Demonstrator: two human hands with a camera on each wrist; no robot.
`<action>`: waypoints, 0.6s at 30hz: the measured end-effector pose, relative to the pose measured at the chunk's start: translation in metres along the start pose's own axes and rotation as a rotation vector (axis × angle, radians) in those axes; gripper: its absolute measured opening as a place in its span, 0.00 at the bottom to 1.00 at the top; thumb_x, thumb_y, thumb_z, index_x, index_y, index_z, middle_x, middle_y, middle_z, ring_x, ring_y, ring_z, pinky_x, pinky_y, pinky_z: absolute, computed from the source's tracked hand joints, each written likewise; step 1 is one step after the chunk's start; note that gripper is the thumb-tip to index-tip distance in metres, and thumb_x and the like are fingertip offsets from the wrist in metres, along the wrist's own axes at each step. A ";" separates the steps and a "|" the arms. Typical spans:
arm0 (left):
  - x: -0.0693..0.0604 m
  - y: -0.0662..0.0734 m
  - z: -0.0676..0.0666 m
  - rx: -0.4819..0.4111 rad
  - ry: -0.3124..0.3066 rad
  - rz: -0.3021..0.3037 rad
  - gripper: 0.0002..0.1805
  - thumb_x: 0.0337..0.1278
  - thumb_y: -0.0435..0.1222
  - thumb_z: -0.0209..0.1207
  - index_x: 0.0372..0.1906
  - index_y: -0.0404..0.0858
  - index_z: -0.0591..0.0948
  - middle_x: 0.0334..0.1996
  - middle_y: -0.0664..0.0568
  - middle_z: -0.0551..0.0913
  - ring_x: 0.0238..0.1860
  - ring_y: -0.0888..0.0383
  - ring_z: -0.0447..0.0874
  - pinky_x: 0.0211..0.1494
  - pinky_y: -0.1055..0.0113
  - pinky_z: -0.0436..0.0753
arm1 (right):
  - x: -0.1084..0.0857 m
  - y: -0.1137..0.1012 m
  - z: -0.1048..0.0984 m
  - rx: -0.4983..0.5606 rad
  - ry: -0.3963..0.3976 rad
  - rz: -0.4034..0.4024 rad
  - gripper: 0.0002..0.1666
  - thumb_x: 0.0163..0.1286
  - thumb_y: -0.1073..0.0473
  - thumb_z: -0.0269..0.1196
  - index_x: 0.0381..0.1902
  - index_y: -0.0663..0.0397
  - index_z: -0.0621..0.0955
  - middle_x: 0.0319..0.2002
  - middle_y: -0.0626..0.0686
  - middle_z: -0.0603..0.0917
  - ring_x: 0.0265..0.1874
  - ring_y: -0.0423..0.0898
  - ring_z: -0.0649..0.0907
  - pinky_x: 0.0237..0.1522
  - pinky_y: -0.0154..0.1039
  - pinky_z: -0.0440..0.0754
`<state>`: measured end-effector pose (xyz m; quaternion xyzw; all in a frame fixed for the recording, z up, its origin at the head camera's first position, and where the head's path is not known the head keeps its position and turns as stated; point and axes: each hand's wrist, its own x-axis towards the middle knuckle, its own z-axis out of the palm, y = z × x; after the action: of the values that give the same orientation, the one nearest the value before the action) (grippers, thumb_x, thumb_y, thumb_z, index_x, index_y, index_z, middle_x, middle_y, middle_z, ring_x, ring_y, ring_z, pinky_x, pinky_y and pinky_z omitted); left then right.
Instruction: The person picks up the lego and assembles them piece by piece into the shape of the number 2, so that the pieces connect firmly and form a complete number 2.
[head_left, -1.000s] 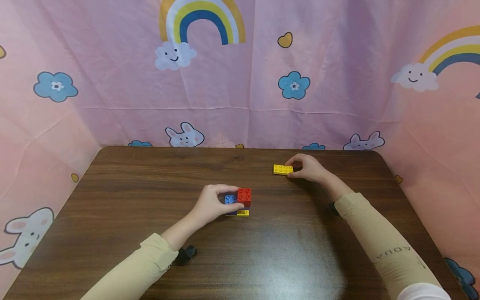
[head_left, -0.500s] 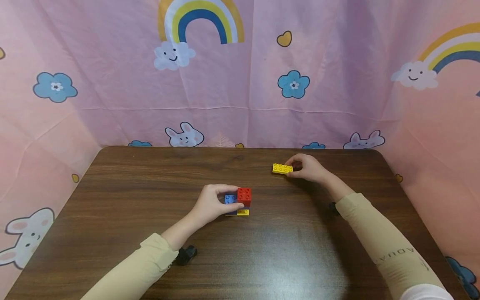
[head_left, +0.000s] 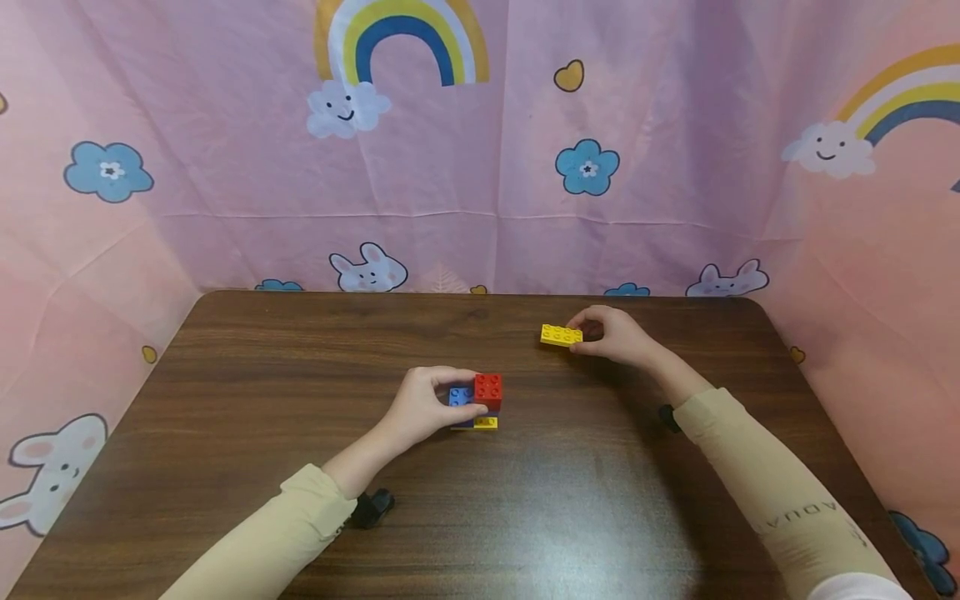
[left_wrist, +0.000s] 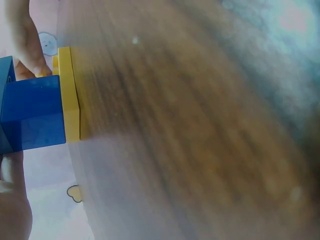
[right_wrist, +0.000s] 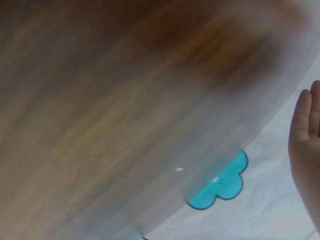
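Observation:
Near the table's middle, my left hand [head_left: 420,408] grips a stack of toy bricks between thumb and fingers. A red brick [head_left: 488,390] tops the stack at its right, and a blue brick [head_left: 460,395] shows beside it, lower. At the bottom is a thin yellow brick [head_left: 486,423]. The left wrist view shows the blue side [left_wrist: 35,107] above the yellow base [left_wrist: 69,97]. Farther back and to the right, my right hand [head_left: 615,335] pinches the right end of a flat yellow brick [head_left: 560,335], studs up. Only part of that hand [right_wrist: 306,145] appears in the right wrist view, without the brick.
The brown wooden table [head_left: 262,375] has a shiny patch of light toward the front. A pink cloth [head_left: 450,183] printed with rainbows, flowers and rabbits hangs behind the back edge and along both sides.
My right hand has shifted slightly left and back with the flat yellow brick, which is turned a little. My left hand and the stack have stayed in place.

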<state>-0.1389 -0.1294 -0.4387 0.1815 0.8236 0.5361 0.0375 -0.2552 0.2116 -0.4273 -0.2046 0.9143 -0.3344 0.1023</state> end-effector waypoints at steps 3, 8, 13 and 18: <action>0.000 0.001 0.000 0.010 0.000 -0.006 0.23 0.54 0.33 0.79 0.55 0.33 0.89 0.55 0.41 0.91 0.57 0.46 0.89 0.60 0.51 0.91 | -0.001 -0.006 0.000 -0.009 0.008 -0.025 0.20 0.69 0.64 0.74 0.57 0.64 0.85 0.58 0.65 0.86 0.54 0.60 0.84 0.63 0.59 0.87; 0.000 0.001 0.000 0.016 -0.001 -0.004 0.22 0.54 0.34 0.79 0.55 0.33 0.89 0.55 0.41 0.91 0.56 0.46 0.90 0.59 0.52 0.92 | -0.002 -0.014 0.002 -0.007 0.018 -0.059 0.20 0.68 0.64 0.74 0.56 0.64 0.85 0.56 0.64 0.86 0.53 0.60 0.84 0.62 0.60 0.86; 0.000 0.000 0.000 0.011 -0.002 0.002 0.23 0.54 0.32 0.79 0.55 0.32 0.89 0.54 0.40 0.91 0.55 0.46 0.90 0.58 0.54 0.92 | -0.003 -0.022 0.005 0.005 0.027 -0.098 0.20 0.67 0.65 0.75 0.55 0.64 0.85 0.56 0.64 0.86 0.53 0.60 0.84 0.63 0.61 0.86; -0.001 -0.001 -0.001 0.016 -0.001 0.010 0.22 0.54 0.32 0.79 0.55 0.31 0.89 0.54 0.39 0.91 0.54 0.45 0.90 0.57 0.56 0.92 | -0.003 -0.027 0.007 0.019 0.037 -0.112 0.20 0.67 0.65 0.75 0.56 0.62 0.85 0.55 0.62 0.86 0.52 0.60 0.84 0.63 0.59 0.86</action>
<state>-0.1386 -0.1305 -0.4390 0.1863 0.8269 0.5296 0.0336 -0.2420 0.1903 -0.4145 -0.2480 0.9000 -0.3519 0.0684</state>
